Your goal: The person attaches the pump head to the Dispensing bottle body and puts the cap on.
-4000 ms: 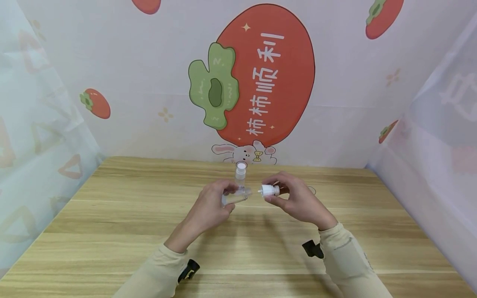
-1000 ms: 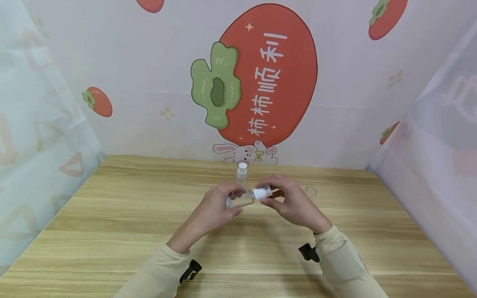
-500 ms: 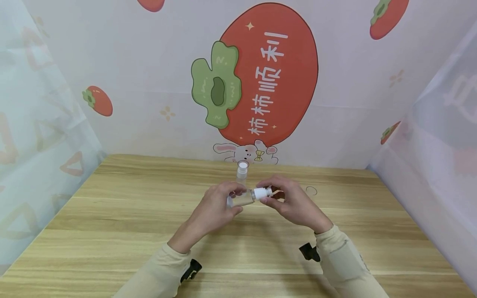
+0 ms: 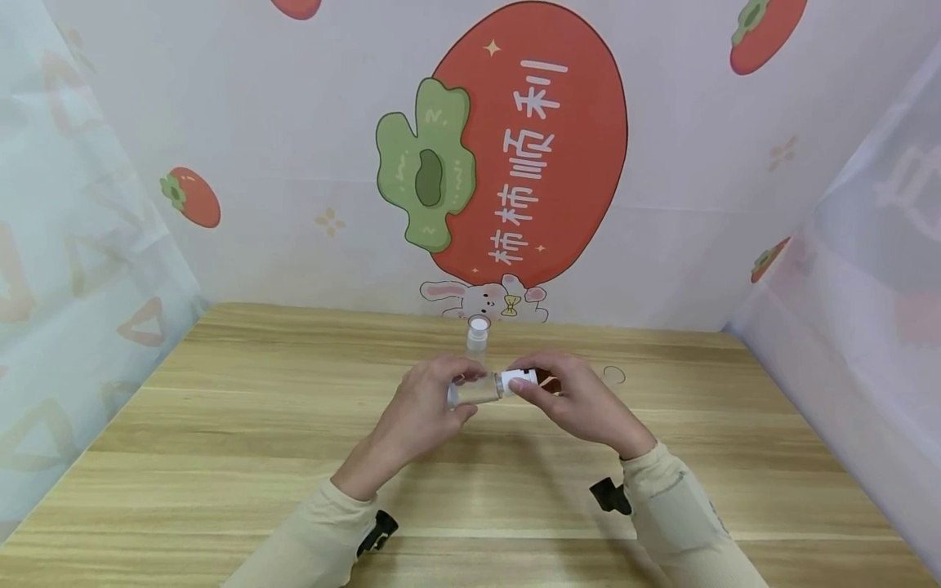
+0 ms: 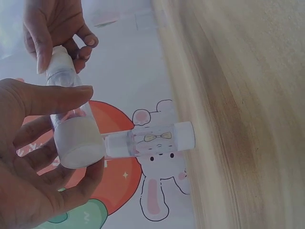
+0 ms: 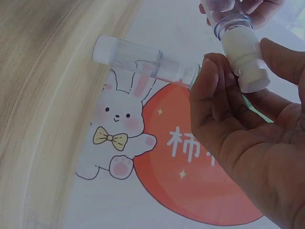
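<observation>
A clear bottle (image 4: 478, 390) with a white base is held nearly level above the table, its neck to the right. My left hand (image 4: 426, 404) grips the bottle's body between thumb and fingers; the white base faces the camera in the left wrist view. On the neck sits a white pump head (image 6: 242, 45), which my right hand (image 4: 577, 400) pinches between thumb and fingers. How tightly the pump head sits on the neck cannot be told. Just behind the hands, a second clear bottle (image 4: 478, 337) with a white top stands upright, its lower part partly hidden.
The wooden table (image 4: 243, 457) ends at a back cloth (image 4: 294, 269) printed with persimmons and a rabbit. Pale sheets hang at both sides. A thin round outline (image 4: 614, 376) shows on the table right of my right hand.
Four seconds ago the pump head was apart from the bottle, its tip facing the neck; now it is on the neck. Since half a second ago, my right thumb and fingers have shifted around it.
</observation>
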`<state>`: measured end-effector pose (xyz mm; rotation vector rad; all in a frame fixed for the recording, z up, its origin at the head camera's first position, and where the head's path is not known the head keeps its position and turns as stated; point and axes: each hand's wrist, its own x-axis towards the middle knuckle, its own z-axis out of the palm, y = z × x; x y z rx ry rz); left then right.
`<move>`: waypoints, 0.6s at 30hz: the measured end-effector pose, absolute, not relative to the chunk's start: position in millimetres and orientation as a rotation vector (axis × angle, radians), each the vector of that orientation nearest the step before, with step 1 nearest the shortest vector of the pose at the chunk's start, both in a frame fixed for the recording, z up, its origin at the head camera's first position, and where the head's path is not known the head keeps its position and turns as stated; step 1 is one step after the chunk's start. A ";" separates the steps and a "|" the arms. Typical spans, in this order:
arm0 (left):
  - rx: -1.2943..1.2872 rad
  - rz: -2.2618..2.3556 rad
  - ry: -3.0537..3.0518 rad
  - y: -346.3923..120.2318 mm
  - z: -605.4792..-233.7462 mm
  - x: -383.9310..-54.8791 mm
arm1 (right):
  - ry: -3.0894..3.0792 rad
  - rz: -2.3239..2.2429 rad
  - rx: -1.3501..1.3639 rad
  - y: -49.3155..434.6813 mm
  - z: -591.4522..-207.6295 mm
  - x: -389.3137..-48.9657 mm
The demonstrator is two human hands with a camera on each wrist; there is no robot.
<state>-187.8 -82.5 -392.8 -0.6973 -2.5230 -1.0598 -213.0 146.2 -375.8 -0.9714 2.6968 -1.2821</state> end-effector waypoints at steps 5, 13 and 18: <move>-0.681 -1.057 -2.510 -81.5 -391.8 -186.7 | 2.716 -1.238 -0.921 145.4 -375.4 -212.7; -0.684 -1.078 -2.524 -82.3 -393.2 -187.7 | 2.706 -1.233 -0.912 145.0 -376.1 -212.9; -0.686 -1.127 -2.542 -82.9 -393.6 -188.8 | 2.710 -1.232 -0.906 145.1 -375.8 -212.4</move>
